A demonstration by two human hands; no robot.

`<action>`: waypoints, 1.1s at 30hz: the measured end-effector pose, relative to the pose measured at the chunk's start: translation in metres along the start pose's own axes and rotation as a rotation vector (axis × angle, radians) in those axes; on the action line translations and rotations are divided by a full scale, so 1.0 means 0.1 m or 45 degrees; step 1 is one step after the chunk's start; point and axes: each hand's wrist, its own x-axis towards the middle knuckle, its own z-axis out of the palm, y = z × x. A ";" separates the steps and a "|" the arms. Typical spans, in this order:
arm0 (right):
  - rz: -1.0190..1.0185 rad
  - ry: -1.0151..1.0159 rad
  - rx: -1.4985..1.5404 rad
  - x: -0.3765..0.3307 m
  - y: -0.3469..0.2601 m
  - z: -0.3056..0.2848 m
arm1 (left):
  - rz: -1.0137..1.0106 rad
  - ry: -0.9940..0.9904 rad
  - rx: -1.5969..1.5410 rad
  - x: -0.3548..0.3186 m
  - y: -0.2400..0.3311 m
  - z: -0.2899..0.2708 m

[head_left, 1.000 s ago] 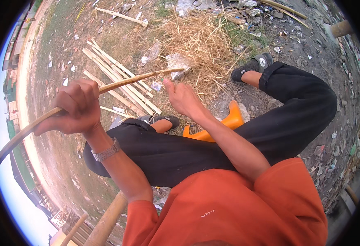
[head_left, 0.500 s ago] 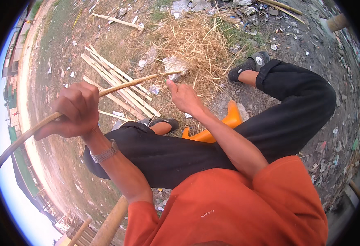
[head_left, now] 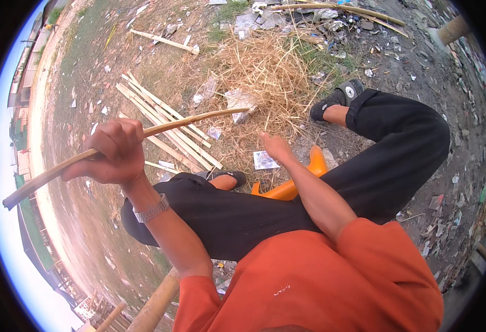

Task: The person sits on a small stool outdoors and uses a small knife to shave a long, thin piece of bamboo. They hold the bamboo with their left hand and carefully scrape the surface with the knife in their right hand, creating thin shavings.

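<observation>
My left hand [head_left: 110, 152] is closed round a long, slightly bowed bamboo strip [head_left: 193, 118], raised at the left. Its darker, thicker end sticks out past my fist to the lower left, and its thin tip reaches over the straw. My right hand [head_left: 277, 148] is apart from the strip, lower and nearer my legs. Its fingers are curled with the thumb side toward the straw; whatever they hold, if anything, is hidden. Beneath my right forearm lies a curved orange plastic object [head_left: 282, 192], partly covered by my leg.
Several pale split strips [head_left: 168, 124] lie on the ground at the left, near my foot. A heap of dry straw [head_left: 268, 66] spreads ahead, with plastic scraps beside it. Bamboo poles [head_left: 157, 301] stand at the lower left; another pole end [head_left: 453, 30] shows far right.
My right hand has moved away from the strip's tip, rightward and nearer my body. My left hand, still gripping the strip, has shifted slightly right and down.
</observation>
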 end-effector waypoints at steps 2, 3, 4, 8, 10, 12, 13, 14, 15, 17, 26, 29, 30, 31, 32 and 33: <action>-0.007 -0.170 0.075 -0.13 -0.10 -0.17 | 0.021 0.320 0.036 -0.10 0.02 0.03; -0.052 -0.261 0.376 -0.14 -0.19 -0.24 | 0.014 0.469 0.152 -0.03 0.03 0.07; -0.098 -0.355 0.675 -0.15 -0.28 -0.30 | 0.022 0.560 0.250 0.00 0.02 0.10; -0.164 -0.666 1.290 -0.34 -0.61 -0.62 | 0.053 0.759 0.419 0.05 0.08 0.12; -0.202 -0.679 1.273 -0.43 -0.64 -0.71 | 0.029 0.841 0.517 0.03 0.11 0.09; -0.226 -0.764 1.471 -0.43 -0.64 -0.73 | 0.043 0.896 0.595 0.02 0.11 0.07; -0.235 -0.805 1.573 -0.43 -0.64 -0.73 | 0.070 0.910 0.625 0.01 0.10 0.06; -0.241 -0.880 1.655 -0.44 -0.64 -0.74 | 0.097 0.924 0.655 0.00 0.09 0.06; -0.247 -0.956 1.735 -0.48 -0.68 -0.79 | 0.098 0.923 0.624 -0.01 0.08 0.07; -0.298 -1.072 1.841 -0.51 -0.73 -0.82 | 0.098 0.921 0.562 -0.01 0.06 0.10; -0.407 -1.262 1.969 -0.54 -0.73 -0.90 | 0.181 0.831 0.790 -0.05 0.08 0.06; -0.461 -1.248 1.953 -0.55 -0.73 -0.90 | 0.215 0.772 0.778 -0.05 0.09 0.04; -0.523 -1.218 1.895 -0.54 -0.72 -0.90 | 0.225 0.803 0.825 -0.04 0.08 0.06; -0.583 -1.188 1.837 -0.53 -0.71 -0.90 | 0.236 0.835 0.872 -0.03 0.07 0.10; -0.576 -1.156 1.775 -0.53 -0.70 -0.91 | 0.247 0.866 0.920 -0.02 0.06 0.14; -0.566 -1.126 1.713 -0.54 -0.70 -0.92 | 0.253 0.890 0.945 0.00 0.05 0.18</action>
